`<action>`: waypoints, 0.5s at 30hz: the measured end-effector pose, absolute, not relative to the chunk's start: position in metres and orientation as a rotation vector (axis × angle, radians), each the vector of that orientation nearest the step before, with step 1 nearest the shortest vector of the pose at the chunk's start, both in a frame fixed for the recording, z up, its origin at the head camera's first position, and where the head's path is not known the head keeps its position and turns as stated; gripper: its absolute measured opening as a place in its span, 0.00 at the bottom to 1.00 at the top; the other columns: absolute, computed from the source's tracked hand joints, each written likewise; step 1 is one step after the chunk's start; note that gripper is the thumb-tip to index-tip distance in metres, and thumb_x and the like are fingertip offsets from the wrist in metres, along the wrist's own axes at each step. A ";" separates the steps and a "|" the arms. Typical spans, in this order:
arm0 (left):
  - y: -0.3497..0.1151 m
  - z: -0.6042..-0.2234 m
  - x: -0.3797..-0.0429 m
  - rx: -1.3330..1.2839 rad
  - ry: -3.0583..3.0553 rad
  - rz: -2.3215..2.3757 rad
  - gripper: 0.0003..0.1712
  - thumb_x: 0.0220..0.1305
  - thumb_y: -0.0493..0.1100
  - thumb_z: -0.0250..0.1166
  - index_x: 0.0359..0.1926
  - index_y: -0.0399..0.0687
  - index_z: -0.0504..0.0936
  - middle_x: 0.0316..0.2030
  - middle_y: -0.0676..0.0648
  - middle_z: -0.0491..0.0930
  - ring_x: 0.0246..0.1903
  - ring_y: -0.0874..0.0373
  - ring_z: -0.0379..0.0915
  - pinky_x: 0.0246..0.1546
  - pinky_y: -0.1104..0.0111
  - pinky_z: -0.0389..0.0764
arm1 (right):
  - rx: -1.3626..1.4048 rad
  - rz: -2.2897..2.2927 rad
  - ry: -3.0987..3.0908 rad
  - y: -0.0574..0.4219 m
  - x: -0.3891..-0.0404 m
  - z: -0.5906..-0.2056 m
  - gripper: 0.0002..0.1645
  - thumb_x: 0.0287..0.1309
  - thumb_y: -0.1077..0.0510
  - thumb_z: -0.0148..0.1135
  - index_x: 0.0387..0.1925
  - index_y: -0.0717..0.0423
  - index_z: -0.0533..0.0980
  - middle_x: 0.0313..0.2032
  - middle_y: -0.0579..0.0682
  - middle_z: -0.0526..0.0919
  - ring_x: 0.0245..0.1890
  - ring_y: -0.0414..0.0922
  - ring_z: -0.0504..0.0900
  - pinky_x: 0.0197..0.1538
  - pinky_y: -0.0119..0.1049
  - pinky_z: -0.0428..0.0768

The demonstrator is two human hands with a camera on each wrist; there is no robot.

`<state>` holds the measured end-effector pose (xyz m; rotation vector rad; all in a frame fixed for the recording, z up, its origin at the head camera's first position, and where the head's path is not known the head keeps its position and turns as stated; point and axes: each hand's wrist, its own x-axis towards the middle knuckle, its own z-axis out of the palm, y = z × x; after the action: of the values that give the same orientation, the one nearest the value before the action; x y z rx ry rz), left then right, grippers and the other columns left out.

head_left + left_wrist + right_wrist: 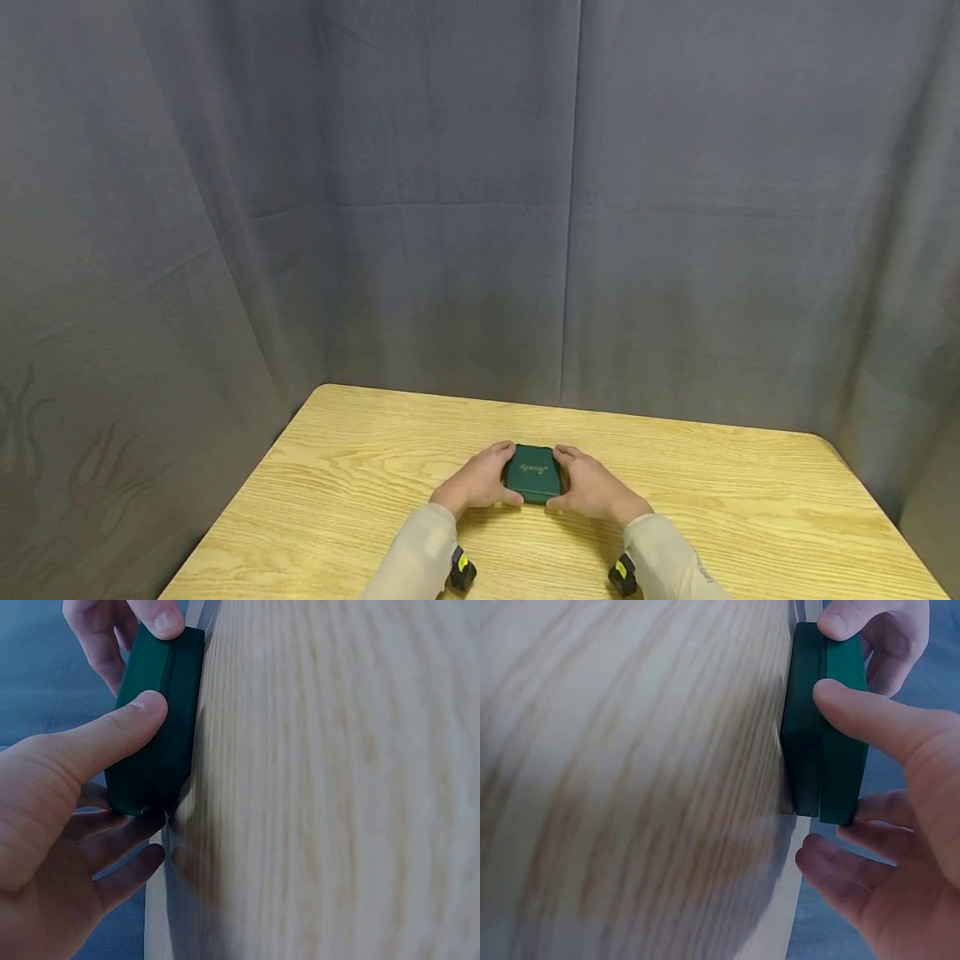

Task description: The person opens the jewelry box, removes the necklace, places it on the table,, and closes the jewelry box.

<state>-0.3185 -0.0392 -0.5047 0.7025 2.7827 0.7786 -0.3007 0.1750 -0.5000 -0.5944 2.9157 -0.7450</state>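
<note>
A small dark green box (534,473) with gold script on its top lies flat at the tabletop, between both hands. A seam between lid and base runs along its near side, and the lid looks closed on the box (161,724). My left hand (483,479) holds the left side, thumb on the near edge and fingers around the far part. From the right, my right hand (596,487) grips it the same way. In the right wrist view, the right thumb presses the front of the box (825,750), while the lower fingers spread loosely beside it.
A light wood-grain table (360,475) with rounded corners stretches beneath the hands. Grey curtains (450,208) hang behind it and along both sides. A black wrist device (462,571) sits at the left sleeve, another device (622,575) at the right.
</note>
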 end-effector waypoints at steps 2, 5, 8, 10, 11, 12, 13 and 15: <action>-0.039 -0.505 -0.317 0.708 2.781 0.780 0.52 0.50 0.55 0.73 0.70 0.39 0.58 0.69 0.43 0.56 0.66 0.46 0.55 0.61 0.54 0.63 | -0.601 -0.743 2.914 0.175 -0.300 -0.500 0.54 0.43 0.46 0.75 0.64 0.71 0.62 0.66 0.64 0.61 0.63 0.60 0.64 0.61 0.53 0.65; -0.039 -0.505 -0.315 0.711 2.779 0.780 0.52 0.50 0.55 0.73 0.70 0.39 0.58 0.69 0.43 0.56 0.66 0.46 0.55 0.60 0.54 0.63 | -0.623 -0.737 2.916 0.175 -0.300 -0.501 0.54 0.43 0.46 0.76 0.64 0.72 0.62 0.65 0.65 0.62 0.62 0.61 0.65 0.60 0.53 0.67; -0.039 -0.505 -0.313 0.712 2.774 0.784 0.52 0.51 0.55 0.73 0.70 0.39 0.58 0.69 0.43 0.56 0.66 0.45 0.56 0.60 0.54 0.64 | -0.640 -0.726 2.917 0.175 -0.299 -0.501 0.54 0.42 0.46 0.76 0.63 0.73 0.62 0.64 0.66 0.63 0.61 0.61 0.66 0.59 0.52 0.67; -0.039 -0.505 -0.312 0.711 2.774 0.775 0.52 0.51 0.55 0.73 0.70 0.40 0.58 0.69 0.43 0.55 0.65 0.45 0.56 0.60 0.54 0.64 | -0.648 -0.707 2.922 0.176 -0.299 -0.501 0.54 0.42 0.45 0.76 0.63 0.73 0.63 0.63 0.65 0.64 0.61 0.60 0.67 0.59 0.52 0.68; -0.039 -0.504 -0.311 0.711 2.772 0.773 0.52 0.51 0.55 0.73 0.70 0.40 0.58 0.69 0.43 0.55 0.65 0.45 0.56 0.60 0.54 0.64 | -0.651 -0.701 2.923 0.176 -0.298 -0.500 0.54 0.42 0.45 0.76 0.63 0.73 0.63 0.63 0.65 0.64 0.61 0.60 0.67 0.59 0.51 0.68; -0.039 -0.504 -0.311 0.711 2.772 0.766 0.52 0.51 0.55 0.73 0.70 0.40 0.58 0.69 0.43 0.56 0.65 0.45 0.56 0.60 0.54 0.64 | -0.652 -0.695 2.923 0.176 -0.298 -0.500 0.54 0.42 0.45 0.76 0.63 0.73 0.63 0.63 0.65 0.64 0.61 0.60 0.67 0.59 0.51 0.68; -0.039 -0.503 -0.310 0.713 2.772 0.759 0.52 0.51 0.56 0.73 0.70 0.40 0.58 0.69 0.43 0.56 0.65 0.45 0.56 0.60 0.54 0.64 | -0.654 -0.691 2.923 0.176 -0.298 -0.500 0.54 0.42 0.45 0.76 0.63 0.73 0.63 0.63 0.65 0.64 0.61 0.60 0.67 0.59 0.51 0.68; -0.040 -0.502 -0.309 0.716 2.769 0.749 0.52 0.51 0.56 0.72 0.70 0.40 0.58 0.69 0.43 0.56 0.65 0.45 0.56 0.60 0.54 0.64 | -0.657 -0.685 2.919 0.176 -0.296 -0.499 0.53 0.42 0.46 0.76 0.63 0.72 0.64 0.63 0.65 0.65 0.61 0.60 0.67 0.59 0.51 0.68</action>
<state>-0.3087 -0.0396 -0.5023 0.7156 2.7691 0.7487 -0.2965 0.1760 -0.4988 -0.6565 2.9195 -0.6855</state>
